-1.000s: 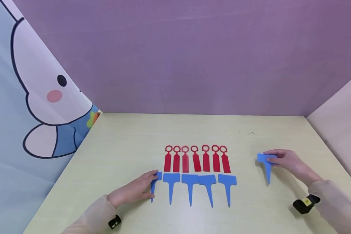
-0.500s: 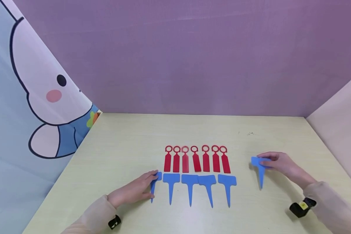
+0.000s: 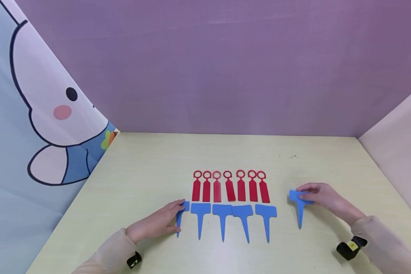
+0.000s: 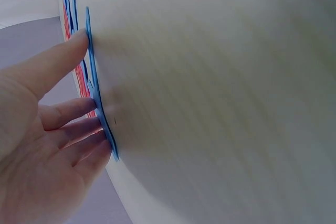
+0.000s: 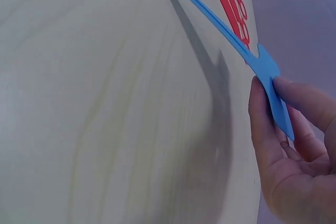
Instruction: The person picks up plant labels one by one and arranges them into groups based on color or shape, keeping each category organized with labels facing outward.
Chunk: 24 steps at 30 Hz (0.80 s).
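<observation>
My right hand pinches a blue T-shaped plant label by its wide head, between thumb and fingers. In the right wrist view that label is tilted, its pointed stem above the table and its shadow beside it. On the left, my left hand rests thumb and fingertips on the leftmost blue label, which lies on the table and is partly covered. The left wrist view has the thumb and fingers fairly straight against this label. Several more blue labels lie in a row to its right.
Behind the blue row lies a row of several red ring-topped tags. Two neighbouring blue labels touch or overlap at their heads. The pale wooden table ends at a purple backdrop; a cartoon-printed cloth borders the left.
My right hand has moved left and toward the table's front, carrying the blue plant label closer to the row. My left hand has stayed in place.
</observation>
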{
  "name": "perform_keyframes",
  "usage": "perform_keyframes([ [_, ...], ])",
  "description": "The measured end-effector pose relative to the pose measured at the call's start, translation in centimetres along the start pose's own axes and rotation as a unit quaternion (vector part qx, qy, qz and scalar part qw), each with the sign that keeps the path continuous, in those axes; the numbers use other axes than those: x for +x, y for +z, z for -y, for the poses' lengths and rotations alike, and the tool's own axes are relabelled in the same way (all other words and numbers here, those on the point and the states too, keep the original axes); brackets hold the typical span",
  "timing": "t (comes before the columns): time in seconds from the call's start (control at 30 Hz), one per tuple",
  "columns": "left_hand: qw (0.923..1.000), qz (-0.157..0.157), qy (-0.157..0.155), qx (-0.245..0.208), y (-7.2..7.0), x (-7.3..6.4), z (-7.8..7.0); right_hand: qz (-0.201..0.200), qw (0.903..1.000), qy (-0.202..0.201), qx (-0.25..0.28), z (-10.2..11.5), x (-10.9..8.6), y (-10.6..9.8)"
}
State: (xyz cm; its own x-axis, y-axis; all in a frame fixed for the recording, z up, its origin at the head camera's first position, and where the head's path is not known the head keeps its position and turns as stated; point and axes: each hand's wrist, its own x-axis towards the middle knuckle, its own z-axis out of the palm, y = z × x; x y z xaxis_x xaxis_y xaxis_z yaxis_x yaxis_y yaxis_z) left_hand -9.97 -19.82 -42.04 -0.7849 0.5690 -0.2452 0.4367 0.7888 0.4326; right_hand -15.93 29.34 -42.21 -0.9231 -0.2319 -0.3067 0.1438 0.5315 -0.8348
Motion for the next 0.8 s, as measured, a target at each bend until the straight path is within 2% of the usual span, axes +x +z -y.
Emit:
perform_keyframes([
  [0.13, 1.0, 0.001, -0.001, 0.002, 0.0, 0.0, 0.0, 0.008, 1.0, 0.002, 0.001, 0.0, -0.1, 0.4],
  [0.43, 1.0, 0.001, -0.001, 0.0, 0.1, 0.0, 0.1, 0.051, 0.9976, 0.0, 0.047, 0.3, -0.3, 1.0],
  [0.8, 1.0, 0.001, -0.001, 0.006, 0.0, 0.0, 0.1, 0.063, 0.9971, 0.021, 0.037, 0.2, -0.3, 1.8],
])
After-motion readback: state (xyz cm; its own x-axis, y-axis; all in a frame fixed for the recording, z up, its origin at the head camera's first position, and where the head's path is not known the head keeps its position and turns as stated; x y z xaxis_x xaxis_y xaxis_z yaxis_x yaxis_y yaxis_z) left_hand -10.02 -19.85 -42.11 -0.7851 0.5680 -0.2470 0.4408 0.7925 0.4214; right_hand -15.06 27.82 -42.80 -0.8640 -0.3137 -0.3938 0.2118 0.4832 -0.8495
